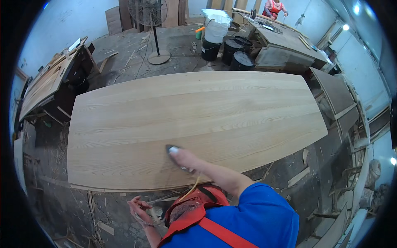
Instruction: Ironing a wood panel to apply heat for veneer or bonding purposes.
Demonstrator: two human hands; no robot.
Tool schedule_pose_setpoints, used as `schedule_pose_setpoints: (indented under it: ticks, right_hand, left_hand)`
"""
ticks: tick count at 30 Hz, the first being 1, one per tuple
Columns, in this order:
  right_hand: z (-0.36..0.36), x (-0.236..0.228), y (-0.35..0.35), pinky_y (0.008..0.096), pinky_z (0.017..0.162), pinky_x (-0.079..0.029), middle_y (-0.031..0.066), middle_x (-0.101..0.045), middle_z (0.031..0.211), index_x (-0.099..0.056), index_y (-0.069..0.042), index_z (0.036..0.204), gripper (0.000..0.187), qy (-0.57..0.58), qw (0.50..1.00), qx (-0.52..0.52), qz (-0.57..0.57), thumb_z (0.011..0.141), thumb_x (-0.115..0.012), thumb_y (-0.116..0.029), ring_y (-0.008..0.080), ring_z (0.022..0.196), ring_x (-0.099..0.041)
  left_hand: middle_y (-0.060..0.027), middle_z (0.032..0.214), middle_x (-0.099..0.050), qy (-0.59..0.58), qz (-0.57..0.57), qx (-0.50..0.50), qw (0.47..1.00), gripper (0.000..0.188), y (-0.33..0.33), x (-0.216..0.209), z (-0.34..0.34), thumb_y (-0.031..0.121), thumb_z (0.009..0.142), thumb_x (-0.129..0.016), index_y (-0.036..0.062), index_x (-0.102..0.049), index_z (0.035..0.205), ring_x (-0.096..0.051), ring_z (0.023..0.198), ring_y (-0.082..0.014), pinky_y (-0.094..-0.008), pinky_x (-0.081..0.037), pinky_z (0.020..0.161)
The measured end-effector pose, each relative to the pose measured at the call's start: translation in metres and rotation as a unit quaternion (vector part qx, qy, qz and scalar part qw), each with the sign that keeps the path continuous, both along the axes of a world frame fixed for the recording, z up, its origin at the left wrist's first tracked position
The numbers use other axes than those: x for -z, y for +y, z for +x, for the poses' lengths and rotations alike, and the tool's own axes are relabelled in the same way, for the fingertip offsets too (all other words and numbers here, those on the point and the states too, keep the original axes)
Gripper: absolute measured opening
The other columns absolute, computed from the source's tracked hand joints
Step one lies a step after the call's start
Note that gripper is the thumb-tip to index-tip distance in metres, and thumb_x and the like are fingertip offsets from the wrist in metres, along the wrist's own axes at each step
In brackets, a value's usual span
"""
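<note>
A large pale wood panel (198,111) lies flat in front of me. My right hand (185,159) is closed around the handle of a clothes iron (170,151), whose dark pointed sole rests on the panel near its front edge. The hand is slightly blurred and covers most of the iron's body. From the back of the iron a yellowish cord (191,191) runs toward me. Below the panel's front edge, to the left, my left hand (140,209) has its fingers curled around a greyish cord (152,223), which loops by the wrist.
Behind the panel stand a fan (156,45) and several dark buckets (242,61). A workbench (45,89) is at the left, another table (285,41) at the far right with a person (274,9) behind it. Boards (337,95) lean at the right; wood scraps (298,177) litter the floor.
</note>
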State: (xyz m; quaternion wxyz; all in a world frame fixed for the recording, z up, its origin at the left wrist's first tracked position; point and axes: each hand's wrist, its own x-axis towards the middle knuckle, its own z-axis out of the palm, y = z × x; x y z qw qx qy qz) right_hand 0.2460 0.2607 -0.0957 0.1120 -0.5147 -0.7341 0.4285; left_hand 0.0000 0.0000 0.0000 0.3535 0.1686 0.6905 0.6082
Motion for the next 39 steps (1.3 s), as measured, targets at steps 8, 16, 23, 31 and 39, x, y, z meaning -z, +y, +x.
schedule_pose_setpoints:
  ticks: [8, 16, 23, 31, 39]
  right_hand:
    - [0.086, 0.044, 0.033, 0.0549, 0.071, -0.059, 0.0265, -0.075, 0.083, -0.074, 0.004, 0.099, 0.068, -0.161, 0.877, 0.448, 0.07, 0.111, -0.036, -0.051, 0.0413, 0.082, -0.076]
    - [-0.107, 0.044, -0.015, 0.0596, 0.079, -0.057, 0.0307, -0.072, 0.098, -0.067, -0.007, 0.115, 0.047, -0.164, 0.895, 0.416, 0.019, 0.112, -0.034, -0.039, 0.0485, 0.088, -0.072]
    - [-0.383, 0.067, -0.034, 0.0606, 0.06, -0.049, 0.0348, -0.067, 0.084, -0.072, 0.001, 0.095, 0.053, -0.113, 0.965, 0.124, 0.203, 0.113, -0.043, -0.04, 0.0463, 0.077, -0.071]
    - [-0.622, 0.013, -0.014, 0.0596, 0.079, -0.056, 0.036, -0.069, 0.091, -0.071, 0.005, 0.093, 0.06, 0.013, 0.998, -0.044, 0.04, 0.109, -0.049, -0.049, 0.054, 0.091, -0.069]
    - [-0.661, -0.005, 0.008, 0.0573, 0.078, -0.055, 0.0328, -0.072, 0.094, -0.073, 0.004, 0.098, 0.06, -0.054, 0.989, -0.138, -0.021, 0.11, -0.047, -0.049, 0.048, 0.093, -0.073]
  left_hand:
    - [0.0009, 0.064, -0.046, -0.077, 0.008, -0.025, 0.997, 0.063, -0.052, 0.039, -0.196, 0.056, 0.113, -0.041, -0.0021, -0.065, 0.107, -0.047, 0.055, -0.0112, -0.0279, -0.047, 0.05]
    - [0.0016, 0.069, -0.049, 0.085, 0.003, -0.115, 0.99, 0.042, -0.145, 0.007, -0.396, 0.037, 0.116, -0.047, -0.0001, -0.065, 0.107, -0.05, 0.063, -0.0077, -0.0262, -0.048, 0.061]
    - [-0.0071, 0.091, -0.059, 0.127, 0.02, -0.27, 0.954, 0.059, -0.139, -0.017, -0.513, 0.051, 0.115, -0.041, -0.0028, -0.066, 0.111, -0.059, 0.082, -0.0183, -0.031, -0.054, 0.08]
    - [-0.0135, 0.101, -0.067, 0.224, 0.083, -0.241, 0.941, 0.058, -0.049, -0.037, -0.543, 0.045, 0.117, -0.035, -0.0045, -0.065, 0.114, -0.068, 0.092, -0.022, -0.0367, -0.058, 0.09]
    - [-0.0131, 0.103, -0.067, 0.243, 0.104, -0.246, 0.932, 0.056, -0.013, -0.039, -0.624, 0.042, 0.117, -0.036, -0.0052, -0.065, 0.114, -0.068, 0.095, -0.0221, -0.0378, -0.057, 0.093]
